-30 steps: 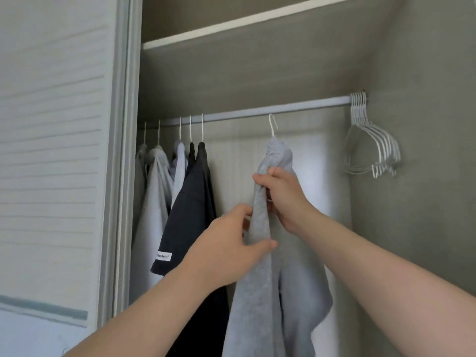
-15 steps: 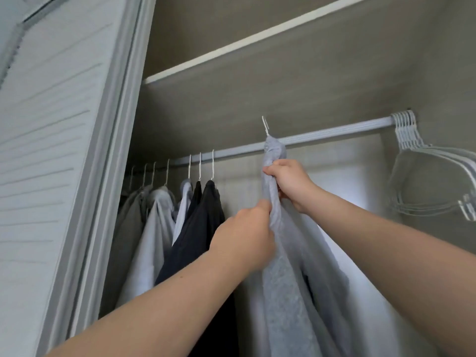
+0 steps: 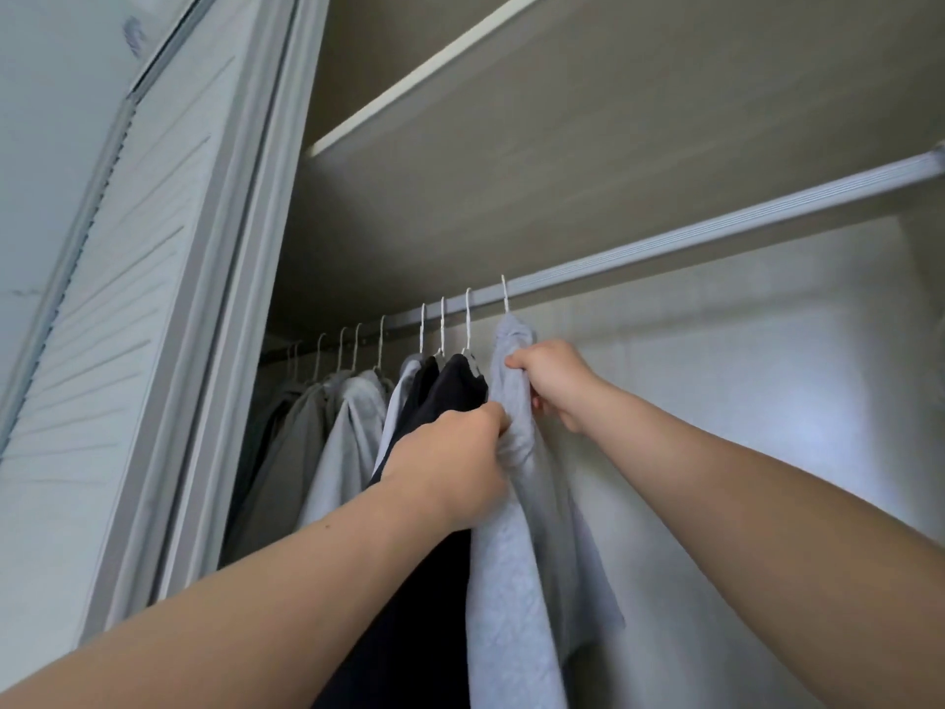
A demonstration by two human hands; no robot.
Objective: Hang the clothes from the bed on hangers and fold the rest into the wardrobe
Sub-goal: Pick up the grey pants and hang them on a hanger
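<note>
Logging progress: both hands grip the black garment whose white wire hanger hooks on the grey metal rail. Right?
Not black: head view shows left hand and right hand gripping the light grey garment; its white wire hanger hooks on the grey metal rail.

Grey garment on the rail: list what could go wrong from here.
1. Both the left hand and the right hand grip the light grey garment, not its hanger hook. A downward tug might slide the cloth off or unseat the hook from the rail.
2. It hangs tight against the black garment, so it could bunch up or snag on that neighbour's hanger.
</note>
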